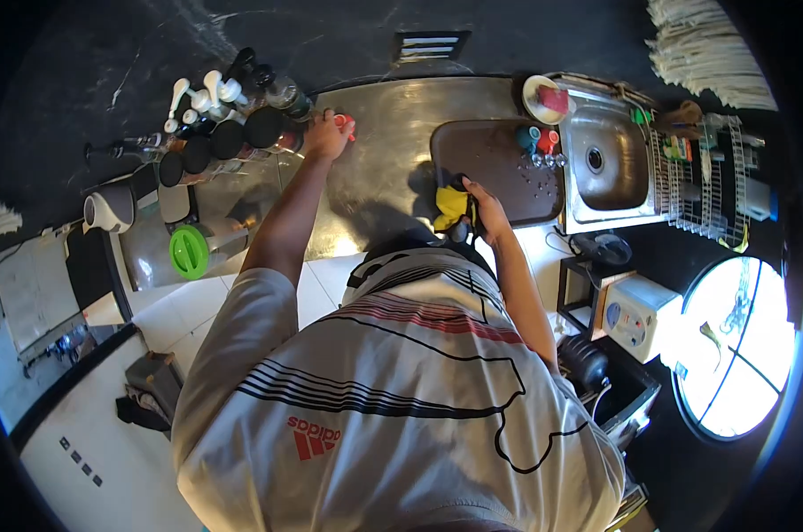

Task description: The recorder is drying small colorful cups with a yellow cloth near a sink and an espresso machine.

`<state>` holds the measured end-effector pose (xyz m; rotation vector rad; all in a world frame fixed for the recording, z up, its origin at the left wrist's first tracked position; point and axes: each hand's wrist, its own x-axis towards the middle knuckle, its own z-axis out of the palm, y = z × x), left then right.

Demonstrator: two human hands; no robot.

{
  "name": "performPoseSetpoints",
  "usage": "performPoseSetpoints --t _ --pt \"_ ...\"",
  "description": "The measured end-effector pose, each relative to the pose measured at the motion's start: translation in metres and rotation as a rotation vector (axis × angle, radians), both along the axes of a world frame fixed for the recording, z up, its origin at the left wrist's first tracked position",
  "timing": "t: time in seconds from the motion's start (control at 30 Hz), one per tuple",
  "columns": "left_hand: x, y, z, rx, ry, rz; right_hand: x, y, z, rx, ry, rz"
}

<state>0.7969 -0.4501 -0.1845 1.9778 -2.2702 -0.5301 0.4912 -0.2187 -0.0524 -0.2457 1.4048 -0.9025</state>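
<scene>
My left hand (325, 136) is closed around a small red cup (345, 125) at the back of the stainless steel counter (375, 159), beside the bottles and jars. In my right hand (491, 207) is a bunched yellow and black cloth (453, 207), held over the near left corner of a brown tray (481, 173). At the tray's far right stand a teal cup (527, 138) and a red cup (548, 139). Several small clear glasses (549, 160) sit just in front of them, and water drops dot the tray nearby.
Right of the tray is a steel sink (604, 159), then a white wire dish rack (707, 179). A pink sponge (553, 100) lies on a round dish (531, 93) behind. Black-lidded jars (264, 128) and white pump bottles (222, 90) crowd the left. A green-lidded container (189, 251) stands nearer.
</scene>
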Motion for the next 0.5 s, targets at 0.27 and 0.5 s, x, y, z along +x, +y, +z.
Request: performPoseSetpoints --t 0.27,0.5 --pt "0.031 -0.004 -0.033 -0.115 0.027 -0.132 -0.01 0.023 -0.02 -0.279 -0.566 -0.124" --pt "-0.055 0.049 0.012 -0.388 0.23 -0.005 -0.04 0.038 -0.036 -0.174 -0.582 -0.384"
